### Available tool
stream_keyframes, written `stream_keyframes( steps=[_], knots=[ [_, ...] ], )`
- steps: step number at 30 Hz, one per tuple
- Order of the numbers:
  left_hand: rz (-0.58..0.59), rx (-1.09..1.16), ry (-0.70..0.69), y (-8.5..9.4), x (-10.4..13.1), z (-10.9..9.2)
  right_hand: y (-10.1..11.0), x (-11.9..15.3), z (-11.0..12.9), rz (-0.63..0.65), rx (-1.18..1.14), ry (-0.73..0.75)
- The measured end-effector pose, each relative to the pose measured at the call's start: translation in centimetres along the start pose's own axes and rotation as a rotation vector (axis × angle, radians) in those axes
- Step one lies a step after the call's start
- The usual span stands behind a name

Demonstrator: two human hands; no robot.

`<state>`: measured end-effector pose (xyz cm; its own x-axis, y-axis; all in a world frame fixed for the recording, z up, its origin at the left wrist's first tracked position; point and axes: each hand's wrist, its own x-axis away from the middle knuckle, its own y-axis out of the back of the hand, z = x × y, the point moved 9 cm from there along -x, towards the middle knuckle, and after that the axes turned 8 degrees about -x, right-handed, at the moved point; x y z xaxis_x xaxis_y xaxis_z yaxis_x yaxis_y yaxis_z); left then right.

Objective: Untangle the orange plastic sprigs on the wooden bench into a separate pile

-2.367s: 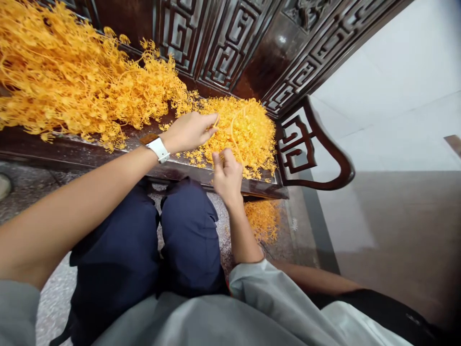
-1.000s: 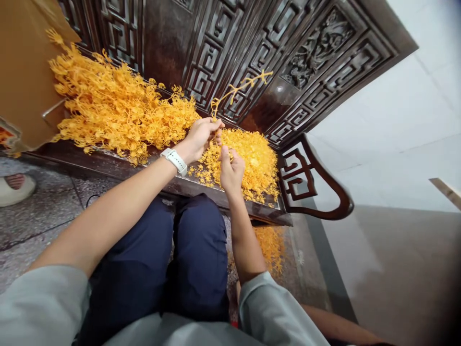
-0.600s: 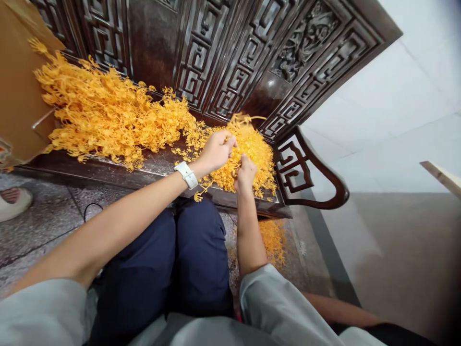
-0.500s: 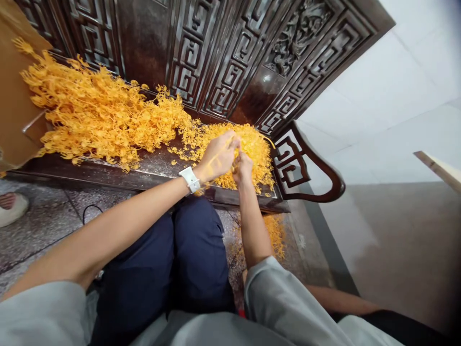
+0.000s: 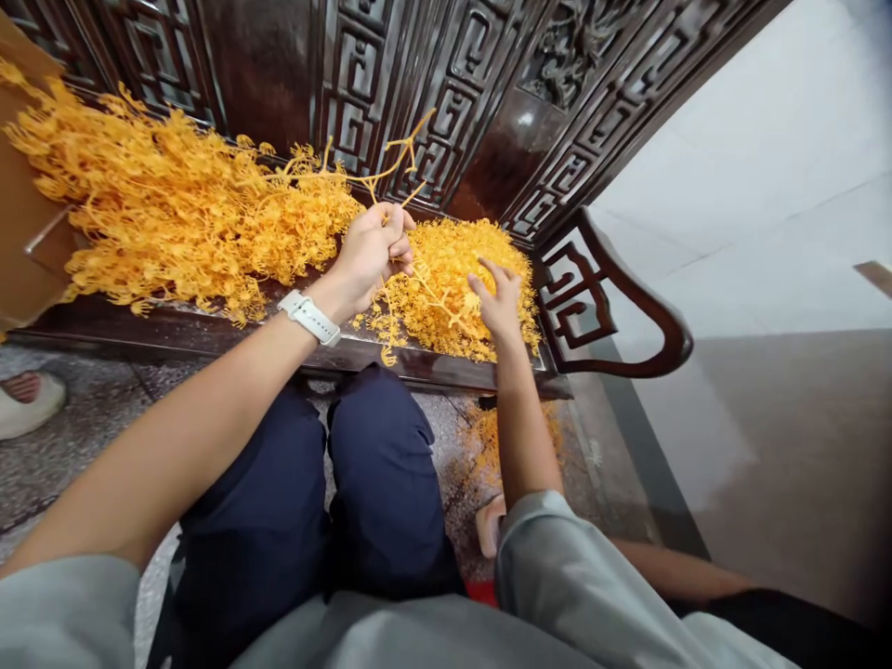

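The person's left hand point(image 5: 376, 251) is closed in a pinch, thumb against the fingers, on a branched yellow-orange stem point(image 5: 382, 175); its bare prongs rise above the knuckles, with one arm reaching left across the flowered pile. Below the same hand a thin forked sprig point(image 5: 439, 302) slants down to the right, and whether it joins the upper stem cannot be told. The right hand point(image 5: 500, 295) is loosely spread, thumb and fingers apart with nothing gripped, over the right side of a mound of loose flower heads point(image 5: 456, 243); whether its fingertips touch the mound is unclear. The left wrist wears a white watch strap point(image 5: 310, 316). To the left lies a larger pile of yellow-orange flower sprays point(image 5: 195, 214), its left end against brown cardboard point(image 5: 20, 269). Both heaps rest on a dark wooden bench point(image 5: 460, 373) with a fretwork-carved backrest point(image 5: 265, 74) and a curved armrest point(image 5: 673, 344) just right of the mound. The person's knees, in navy trousers point(image 5: 383, 465), face the bench. More orange pieces point(image 5: 488, 446) lie on the speckled floor below, and a pale shoe point(image 5: 32, 409) with a foot in it stands at far left.
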<state>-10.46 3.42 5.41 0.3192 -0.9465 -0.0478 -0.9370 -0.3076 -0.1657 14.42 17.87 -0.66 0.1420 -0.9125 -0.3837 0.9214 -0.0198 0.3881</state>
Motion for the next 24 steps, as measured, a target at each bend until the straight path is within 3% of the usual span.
stream_keyframes(
  steps=[2,7,10,14,17,22,24],
  knots=[
    [0.010,-0.006,-0.024,-0.1,-0.2,0.1,-1.0,0.4,2.3,0.051,-0.090,0.040],
    [0.041,-0.149,-0.117,-0.7,-1.0,1.0,-5.7,5.6,5.8,0.311,-0.594,-0.247],
    [0.066,-0.150,-0.105,-1.6,-1.2,1.8,-7.9,7.6,7.7,0.381,-0.570,-0.254],
    [0.166,-0.095,-0.016,-3.3,-0.8,2.6,-9.6,7.4,8.4,0.423,-0.471,-0.169],
    [0.115,-0.082,0.009,-2.7,-0.7,2.4,-9.7,7.6,7.9,0.467,-0.483,-0.161],
    [-0.014,-0.101,-0.030,-1.1,-1.1,2.0,-6.9,8.1,6.9,0.256,-0.521,-0.110],
    [-0.015,-0.128,-0.069,-1.2,-1.4,2.1,-6.9,8.4,6.1,0.275,-0.544,-0.188]
  ],
)
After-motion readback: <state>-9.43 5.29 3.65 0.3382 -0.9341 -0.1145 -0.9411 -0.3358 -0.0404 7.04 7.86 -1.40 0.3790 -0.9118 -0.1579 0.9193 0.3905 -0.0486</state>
